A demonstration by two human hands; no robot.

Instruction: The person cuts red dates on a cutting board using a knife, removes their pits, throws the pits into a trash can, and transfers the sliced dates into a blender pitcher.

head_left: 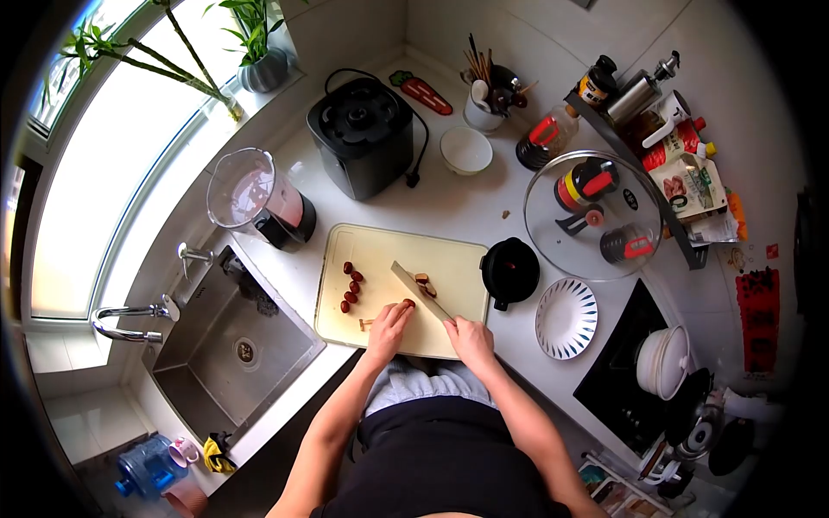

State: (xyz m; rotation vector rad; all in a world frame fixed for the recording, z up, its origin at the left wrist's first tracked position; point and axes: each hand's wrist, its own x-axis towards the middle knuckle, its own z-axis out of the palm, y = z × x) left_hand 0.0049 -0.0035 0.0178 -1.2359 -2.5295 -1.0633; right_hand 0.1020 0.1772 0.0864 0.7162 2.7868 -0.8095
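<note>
My right hand point(471, 339) is closed around the handle of a kitchen knife point(418, 290), whose broad blade slants across the cream cutting board point(466, 259). Beside the blade, the fingertips of my left hand point(389, 333) press a red date point(408, 303) onto the board. Several whole red dates point(355, 287) lie in a loose row at the board's left. Cut date pieces point(423, 280) rest beyond the blade, partly hidden by it. Near my left hand are small pale brown bits point(366, 325). A black pot-like bowl point(509, 273) stands at the board's right edge.
Left is a steel sink point(207, 371) with a faucet point(129, 321). A blender jar point(259, 194), black blender base point(361, 134) and white bowl point(466, 151) stand behind the board. To the right are a patterned plate point(566, 318), glass lid point(553, 237) and cooktop point(617, 371) with a white pot point(661, 363).
</note>
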